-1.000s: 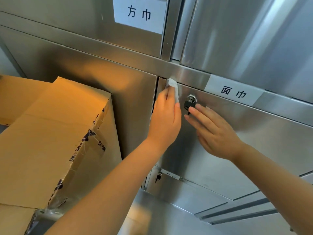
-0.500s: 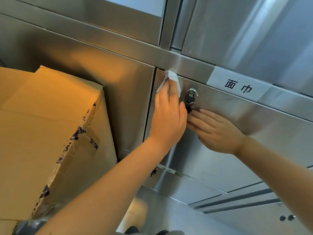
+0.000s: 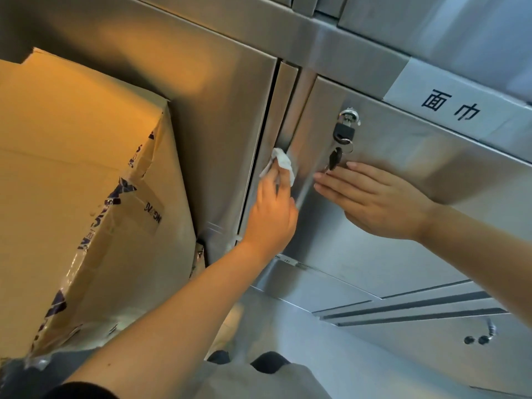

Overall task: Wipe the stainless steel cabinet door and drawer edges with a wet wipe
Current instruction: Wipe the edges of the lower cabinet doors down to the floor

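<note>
— Where's the wipe?
— I see the wet wipe (image 3: 283, 164) pinched in the left hand (image 3: 270, 217), on the cabinet door (image 3: 374, 269)'s left edge, which seems ajar.
— Right hand (image 3: 377, 201)?
— Flat, fingers straight, under the key (image 3: 335, 158). A cardboard box (image 3: 86, 182) crowds the left.

The cardboard box (image 3: 80, 174) stands at my left, against the cabinet. My left hand (image 3: 272, 217) holds the wet wipe (image 3: 283, 162) on the left edge of the cabinet door (image 3: 374, 263). My right hand (image 3: 374, 203) lies flat on this door, just under the lock (image 3: 347, 125).
</note>
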{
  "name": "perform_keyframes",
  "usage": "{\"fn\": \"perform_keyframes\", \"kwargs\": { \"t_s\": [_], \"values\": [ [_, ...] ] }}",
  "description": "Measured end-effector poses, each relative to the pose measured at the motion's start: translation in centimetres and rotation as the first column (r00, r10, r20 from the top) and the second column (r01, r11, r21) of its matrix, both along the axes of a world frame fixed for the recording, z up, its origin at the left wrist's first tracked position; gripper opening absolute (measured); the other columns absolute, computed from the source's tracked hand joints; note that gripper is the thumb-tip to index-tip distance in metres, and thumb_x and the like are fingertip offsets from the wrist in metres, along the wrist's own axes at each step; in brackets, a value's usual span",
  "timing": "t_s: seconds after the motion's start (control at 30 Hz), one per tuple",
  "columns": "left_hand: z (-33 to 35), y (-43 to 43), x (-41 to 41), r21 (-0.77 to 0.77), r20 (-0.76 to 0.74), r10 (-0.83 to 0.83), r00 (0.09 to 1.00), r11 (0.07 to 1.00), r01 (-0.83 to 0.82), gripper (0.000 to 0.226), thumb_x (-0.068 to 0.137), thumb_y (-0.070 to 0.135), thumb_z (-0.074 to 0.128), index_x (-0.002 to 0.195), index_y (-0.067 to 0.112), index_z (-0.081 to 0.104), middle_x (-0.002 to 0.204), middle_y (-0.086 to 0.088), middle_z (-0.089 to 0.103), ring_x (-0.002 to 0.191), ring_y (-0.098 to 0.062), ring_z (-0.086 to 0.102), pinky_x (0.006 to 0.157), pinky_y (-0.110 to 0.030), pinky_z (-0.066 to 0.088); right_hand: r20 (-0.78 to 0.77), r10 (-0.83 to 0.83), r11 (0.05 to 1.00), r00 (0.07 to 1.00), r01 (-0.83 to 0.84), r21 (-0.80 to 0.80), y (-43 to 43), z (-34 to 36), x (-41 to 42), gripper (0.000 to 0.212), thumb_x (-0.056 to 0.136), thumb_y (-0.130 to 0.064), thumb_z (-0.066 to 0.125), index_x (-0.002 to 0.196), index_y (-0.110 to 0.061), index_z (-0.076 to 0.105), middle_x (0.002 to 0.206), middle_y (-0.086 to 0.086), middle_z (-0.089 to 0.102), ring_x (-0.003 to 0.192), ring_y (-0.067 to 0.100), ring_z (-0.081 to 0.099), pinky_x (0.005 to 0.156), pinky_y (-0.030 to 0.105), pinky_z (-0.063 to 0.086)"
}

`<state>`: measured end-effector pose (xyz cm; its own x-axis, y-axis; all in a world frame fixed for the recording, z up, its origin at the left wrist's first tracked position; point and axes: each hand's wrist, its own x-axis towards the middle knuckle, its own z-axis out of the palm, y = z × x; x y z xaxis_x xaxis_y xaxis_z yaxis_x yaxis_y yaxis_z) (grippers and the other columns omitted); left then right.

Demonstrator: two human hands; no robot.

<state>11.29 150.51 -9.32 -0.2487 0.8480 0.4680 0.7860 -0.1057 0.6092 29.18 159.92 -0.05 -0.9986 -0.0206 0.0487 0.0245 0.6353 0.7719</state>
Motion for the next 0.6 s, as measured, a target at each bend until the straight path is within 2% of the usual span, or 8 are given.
{"fn": "perform_keyframes", "kwargs": {
  "t_s": [0.1,0.2,0.3,0.4,0.47,0.5,0.57,0.6],
  "values": [
    [-3.1,-0.5,0.0,-0.128,-0.021,-0.004,1.000,0.992,0.001,0.063,0.083,0.002,0.056,0.139,-0.012,0.030,0.136,-0.031,0.037,0.120,-0.043,0.046,0.087,-0.035,0.050,0.045,-0.006,0.999,0.999,0.004,0.042,0.0,0.1,-0.1,0.057,0.094,-0.024,0.048,0.144,-0.002,0.035,0.152,0.015,0.034,0.139,0.031,0.033,0.118,0.044,0.017],
    [-7.0,-1.1,-0.3,-0.281,-0.079,-0.045,0.996,0.959,0.020,0.061,0.085,0.010,0.056,0.137,-0.012,0.032,0.137,-0.032,0.036,0.119,-0.041,0.047,0.089,-0.038,0.050,0.027,-0.020,0.999,0.999,0.019,0.043,-0.1,0.1,-0.1,0.053,0.097,-0.023,0.044,0.145,-0.003,0.035,0.151,0.013,0.036,0.140,0.029,0.033,0.118,0.044,0.017],
    [-11.2,-1.7,-0.5,-0.453,-0.133,-0.096,0.986,0.891,0.026,0.063,0.092,0.021,0.046,0.143,-0.006,0.020,0.148,-0.028,0.020,0.129,-0.036,0.039,0.095,-0.032,0.044,0.019,-0.015,0.999,1.000,0.014,0.031,-0.1,-0.1,-0.1,0.052,0.097,-0.024,0.044,0.144,-0.003,0.037,0.152,0.012,0.034,0.142,0.027,0.029,0.119,0.042,0.014],
    [-14.1,-1.8,-0.8,-0.615,-0.182,-0.147,0.972,0.788,0.005,0.060,0.096,0.028,0.030,0.145,-0.003,0.013,0.152,-0.026,0.003,0.128,-0.034,0.040,0.096,-0.030,0.040,0.011,-0.006,1.000,1.000,0.006,0.014,0.1,-0.2,0.0,0.050,0.098,-0.024,0.042,0.144,-0.003,0.038,0.151,0.013,0.036,0.140,0.028,0.033,0.119,0.042,0.017],
    [-15.8,-1.9,-1.1,-0.678,-0.293,-0.304,0.906,0.735,0.028,0.057,0.094,0.024,0.010,0.138,-0.007,0.029,0.147,-0.036,0.008,0.132,-0.046,0.028,0.105,-0.040,0.032,0.008,0.000,1.000,1.000,-0.001,0.008,0.2,-0.3,0.0,0.049,0.098,-0.023,0.042,0.142,-0.003,0.040,0.150,0.012,0.038,0.137,0.028,0.038,0.118,0.041,0.018],
    [-16.6,-1.9,-1.1,-0.697,-0.358,-0.384,0.851,0.716,0.030,0.055,0.093,0.017,0.008,0.131,-0.008,0.039,0.142,-0.041,0.015,0.131,-0.053,0.020,0.108,-0.048,0.027,0.007,0.005,1.000,1.000,-0.005,0.004,0.1,-0.3,0.0,0.049,0.097,-0.024,0.043,0.142,-0.003,0.042,0.149,0.012,0.039,0.136,0.028,0.039,0.118,0.041,0.019],
    [-17.7,-1.7,-1.5,-0.718,-0.464,-0.491,0.737,0.696,0.012,0.041,0.093,0.008,0.024,0.121,-0.007,0.051,0.132,-0.043,0.030,0.126,-0.059,0.021,0.108,-0.057,0.020,0.006,0.008,1.000,1.000,-0.008,-0.001,0.1,-0.3,-0.2,0.049,0.097,-0.024,0.045,0.141,-0.003,0.043,0.148,0.011,0.040,0.136,0.027,0.039,0.117,0.041,0.020],
    [-18.1,-1.6,-1.7,-0.738,-0.467,-0.521,0.714,0.674,0.009,0.037,0.093,0.008,0.031,0.120,-0.006,0.053,0.129,-0.041,0.036,0.123,-0.058,0.024,0.106,-0.060,0.018,0.006,0.008,1.000,1.000,-0.008,-0.001,0.0,-0.2,-0.2,0.049,0.097,-0.025,0.045,0.141,-0.003,0.043,0.148,0.011,0.040,0.137,0.027,0.038,0.117,0.041,0.021]
  ]
}}
